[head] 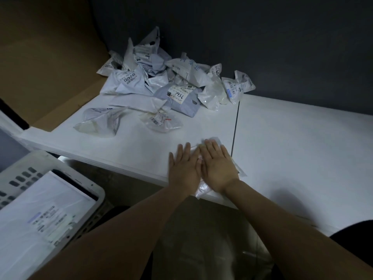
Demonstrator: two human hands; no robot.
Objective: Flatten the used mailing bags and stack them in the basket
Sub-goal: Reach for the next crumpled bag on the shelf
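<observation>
A white mailing bag (203,188) lies at the near edge of the white table (292,150), its lower corner hanging over the edge. My left hand (184,165) and my right hand (219,165) press flat on it side by side, fingers straight. Most of that bag is hidden under my palms. A heap of crumpled mailing bags (161,81) sits at the back of the table. Two loose crumpled bags (99,122) (161,122) lie in front of the heap. The white basket (18,174) stands at lower left, below the table, with a flattened labelled bag (40,215) on top inside.
A brown cardboard sheet (44,57) leans at the left behind the table. A dark wall (262,37) backs the table. A thin seam (235,126) runs across the tabletop just right of my hands. The floor below is dim.
</observation>
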